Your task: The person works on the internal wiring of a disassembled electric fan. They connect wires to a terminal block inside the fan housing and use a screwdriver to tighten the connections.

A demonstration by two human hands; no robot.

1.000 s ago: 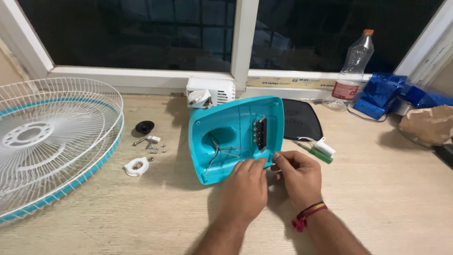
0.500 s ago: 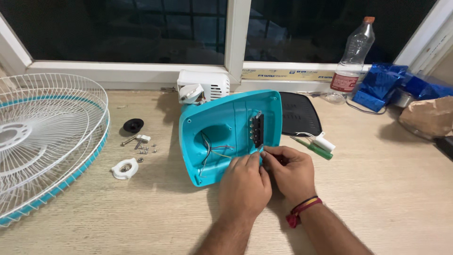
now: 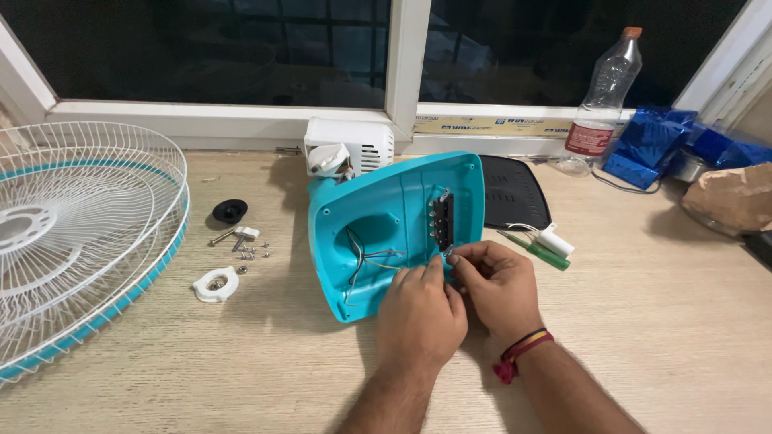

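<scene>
Fingers of both hands bunch together at the lower right edge of the turquoise fan base shell (image 3: 386, 225), which lies open side up on the wooden table (image 3: 643, 337). Left hand (image 3: 420, 313) has its fingertips (image 3: 434, 269) pressed against the shell rim; right hand (image 3: 500, 289) curls beside it, thumb and forefinger pinched on a small metal bit at the foot of the black switch block (image 3: 442, 221); what that bit is, too small to tell. Hands touch each other. Red and yellow thread band (image 3: 523, 350) on the right wrist.

Just left of the fingers, inside the shell: thin coloured wires (image 3: 366, 261). Right of the fingers, near: a green-handled screwdriver (image 3: 540, 251) and a small white cylinder part (image 3: 556, 239) with white wire. Beyond the fingers: a black plastic cover (image 3: 515, 193) partly behind the shell, and a white motor housing (image 3: 350, 149) against the window sill.

Far left of the fingers: loose screws (image 3: 249, 251), a black round knob (image 3: 230, 210), a white ring nut (image 3: 217, 284), and then the white wire fan guard (image 3: 72, 233) with turquoise rim, cut by the frame edge.

Far right beyond the fingers: a clear plastic bottle (image 3: 603, 88) with orange cap, blue foil packets (image 3: 651, 145), a brown paper bag (image 3: 736, 201).

Nothing sits between the hands and the shell; the hands themselves hide the shell's lower corner.
</scene>
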